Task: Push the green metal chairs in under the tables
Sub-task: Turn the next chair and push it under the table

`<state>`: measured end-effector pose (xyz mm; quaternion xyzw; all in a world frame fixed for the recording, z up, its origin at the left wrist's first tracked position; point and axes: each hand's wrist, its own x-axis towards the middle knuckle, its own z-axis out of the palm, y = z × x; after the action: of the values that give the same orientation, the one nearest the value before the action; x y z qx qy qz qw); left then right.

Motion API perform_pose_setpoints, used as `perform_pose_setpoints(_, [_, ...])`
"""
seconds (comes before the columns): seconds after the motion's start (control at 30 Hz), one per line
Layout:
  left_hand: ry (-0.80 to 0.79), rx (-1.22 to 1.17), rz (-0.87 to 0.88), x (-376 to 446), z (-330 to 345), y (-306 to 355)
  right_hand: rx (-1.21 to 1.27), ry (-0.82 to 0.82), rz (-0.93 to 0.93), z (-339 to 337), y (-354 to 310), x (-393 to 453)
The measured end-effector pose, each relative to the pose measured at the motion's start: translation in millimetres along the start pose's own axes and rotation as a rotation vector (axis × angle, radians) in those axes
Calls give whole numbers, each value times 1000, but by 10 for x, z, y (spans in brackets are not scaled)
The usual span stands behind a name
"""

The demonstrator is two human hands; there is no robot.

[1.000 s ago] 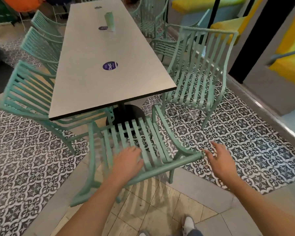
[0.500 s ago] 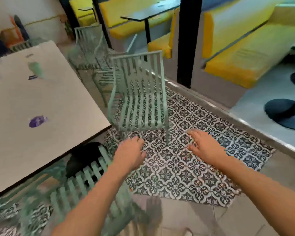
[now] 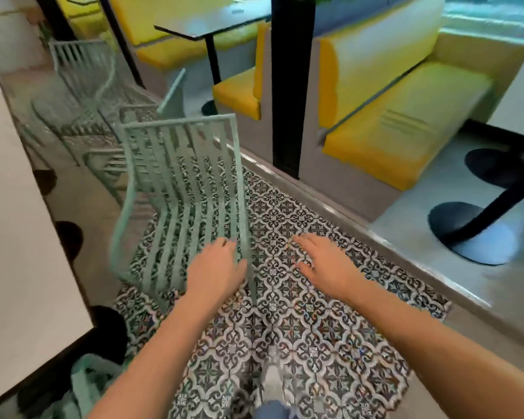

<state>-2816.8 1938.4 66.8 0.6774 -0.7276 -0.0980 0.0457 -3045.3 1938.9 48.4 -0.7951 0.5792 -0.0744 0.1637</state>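
A green metal slatted chair [image 3: 182, 189] stands on the patterned tile floor, pulled out to the right of the long white table [image 3: 15, 243], its back toward me. My left hand [image 3: 217, 269] hovers with fingers spread near the chair's lower right back corner; whether it touches is unclear. My right hand [image 3: 324, 264] is open over the floor, to the right of the chair and apart from it. Two more green chairs [image 3: 82, 83] stand farther along the table, blurred. Part of another green chair [image 3: 88, 385] shows under the table's near end.
A grey raised kerb [image 3: 330, 207] runs along the right of the tile strip. Beyond it are yellow booth benches [image 3: 406, 116], a black pillar [image 3: 288, 86] and dark round table bases [image 3: 454, 222]. My shoe [image 3: 273, 382] is at the bottom.
My view swung right from the end chair to the side chair. My left hand left the end chair's back, and both hands now reach toward the side chair, which looks closer.
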Motion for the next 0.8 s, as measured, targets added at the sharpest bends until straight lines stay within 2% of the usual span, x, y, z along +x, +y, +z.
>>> perform_pose_setpoints(0.37, [-65,-13,-82,2259,-242,153,56,15,48,-708,944,1897])
perform_pose_setpoints(0.6, [-91,41,-224,3518,-181,274,64,-49,-137,-926,1570,3448])
perform_pose_setpoints(0.8, [-47,16,-377,4324,-265,252,23,-113,-305,-1151,1726,4594])
